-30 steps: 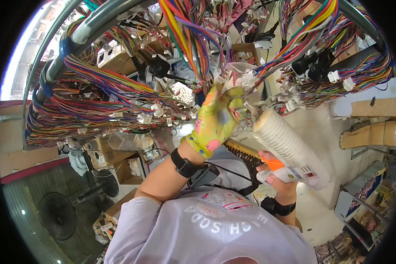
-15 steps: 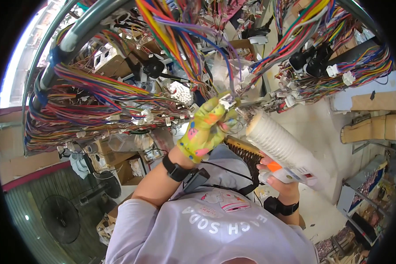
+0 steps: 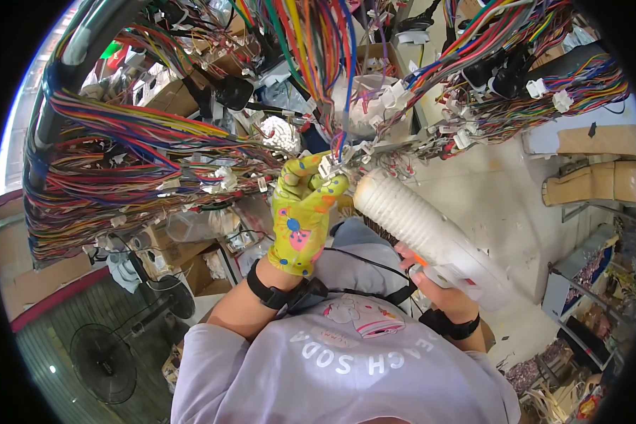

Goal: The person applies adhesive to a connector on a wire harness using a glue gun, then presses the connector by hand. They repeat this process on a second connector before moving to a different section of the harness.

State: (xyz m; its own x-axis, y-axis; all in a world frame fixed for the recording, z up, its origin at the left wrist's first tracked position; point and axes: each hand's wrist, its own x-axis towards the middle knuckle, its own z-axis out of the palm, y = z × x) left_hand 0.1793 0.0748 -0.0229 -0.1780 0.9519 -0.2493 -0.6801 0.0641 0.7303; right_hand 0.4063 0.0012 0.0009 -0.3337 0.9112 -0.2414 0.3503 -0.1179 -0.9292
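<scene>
Left hand (image 3: 300, 218): gloved in yellow-green, closed, pinching a white connector (image 3: 326, 168) at its one o'clock.
Right hand (image 3: 438, 291): wrapped around the handle of a white tool (image 3: 434, 240).
Barrel (image 3: 397, 203): ribbed, pointing to eleven o'clock, mouth near the connector.
Coloured wires (image 3: 323, 63): at the connector's twelve o'clock.

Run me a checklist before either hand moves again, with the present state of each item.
1. White connector pinched in the fingertips of the left hand: ok.
2. White ribbed tool held in the right hand: ok.
3. Left hand covered: ok, in a yellow-green patterned glove.
4. Right hand covered: not ok, its fingers are bare.
5. Tool's barrel tip well away from the gloved fingers: not ok, it is close beside them.
6. Orange trigger released: cannot tell, the fingers partly hide it.
</scene>
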